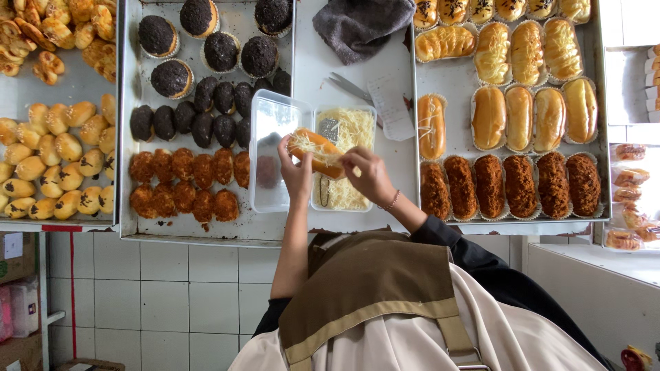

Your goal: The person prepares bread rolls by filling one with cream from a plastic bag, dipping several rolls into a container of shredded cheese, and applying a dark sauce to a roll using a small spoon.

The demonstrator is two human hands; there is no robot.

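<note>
- A bakery worker's left hand (297,172) grips one end of an oblong glazed bun (315,149), fingers closed around it, holding it just above a clear plastic tub of shredded cheese (347,199).
- The right hand (369,175) sits at the bun's other end, fingers pinched together over strands of cheese that trail across the bun's top; whether it grips the bread itself or only the shreds cannot be told.
- The step in hand looks like topping: cheese is being pressed or sprinkled onto the bun over the tub, so loose strands fall back in.
- The tub's clear lid (269,158) lies just beside it on the left, against the metal tray of chocolate-coated and crumb-coated buns (130,206).
- On the worker's right, a large metal tray (454,86) carries rows of finished buns, with a bare patch near its left side beside a lone drizzled bun (431,126).
- The next move seems to call for a steady, level carry so the cheese stays put, and a free spot to set the bun down.
- A grey cloth (357,27) and scissors (350,88) lie beyond the tub, well apart from both hands.
</note>
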